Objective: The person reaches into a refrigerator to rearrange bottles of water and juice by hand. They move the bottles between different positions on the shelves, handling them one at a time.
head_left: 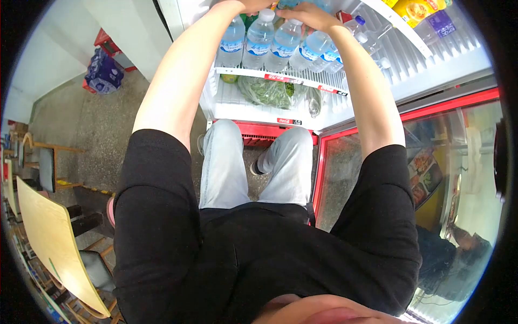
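Both of my arms reach into an open drinks fridge at the top of the head view. My left hand (249, 5) is cut off by the top edge, above a row of clear water bottles, and its fingers are mostly hidden. Over the bottle tops, my right hand (312, 16) bends its fingers inward, close to the white cap of a water bottle (286, 43); whether it grips anything I cannot make out. Another water bottle (259, 40) with a blue label stands upright beside it. Farther right, several bottles lean to the side.
On the lower shelf (232, 99) lies a bag of green vegetables (270, 92). The red-framed glass door (337, 167) stands open at right. Yellow packets (420, 11) sit upper right. A purple-wrapped pack (104, 71) rests on the floor at left, near a wooden table (51, 232) and chairs.
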Demonstrator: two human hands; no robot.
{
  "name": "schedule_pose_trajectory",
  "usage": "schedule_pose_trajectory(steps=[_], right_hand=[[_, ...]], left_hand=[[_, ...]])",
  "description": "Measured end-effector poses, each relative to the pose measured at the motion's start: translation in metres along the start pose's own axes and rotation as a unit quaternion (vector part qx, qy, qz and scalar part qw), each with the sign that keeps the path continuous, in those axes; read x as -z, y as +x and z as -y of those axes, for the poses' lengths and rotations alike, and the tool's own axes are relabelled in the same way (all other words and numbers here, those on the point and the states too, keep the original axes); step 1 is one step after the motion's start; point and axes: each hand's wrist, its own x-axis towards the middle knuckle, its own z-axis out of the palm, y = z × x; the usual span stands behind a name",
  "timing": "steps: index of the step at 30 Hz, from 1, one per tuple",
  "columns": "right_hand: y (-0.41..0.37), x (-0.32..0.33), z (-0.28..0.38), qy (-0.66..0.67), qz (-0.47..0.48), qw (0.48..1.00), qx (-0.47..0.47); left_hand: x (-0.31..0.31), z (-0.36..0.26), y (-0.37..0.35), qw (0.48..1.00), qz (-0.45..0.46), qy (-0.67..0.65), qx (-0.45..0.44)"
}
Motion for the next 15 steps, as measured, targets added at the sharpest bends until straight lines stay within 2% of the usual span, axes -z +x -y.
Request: schedule_pose_trajectory(steps=[4,7,10,13,15], right_hand=[[0.004,-0.001,-0.007,0.000,0.007,0.999,0.032],[0.012,-0.004,-0.014,-0.005,0.023,0.998,0.053],[0.010,0.001,-0.007,-0.012,0.049,0.997,0.058],[0.010,-0.001,-0.006,0.006,0.052,0.997,0.051],[0.011,-0.002,-0.010,0.027,0.042,0.998,0.047]], left_hand=[[0.003,-0.006,-0.001,1.000,0.017,-0.011,0.024],[-0.004,-0.001,0.002,1.000,-0.021,0.008,-0.005],[0.003,-0.005,0.001,0.999,0.036,-0.018,0.019],[0.004,-0.009,-0.003,0.999,0.024,-0.026,0.026],[0.001,-0.001,-0.003,0.998,0.033,-0.025,-0.048]])
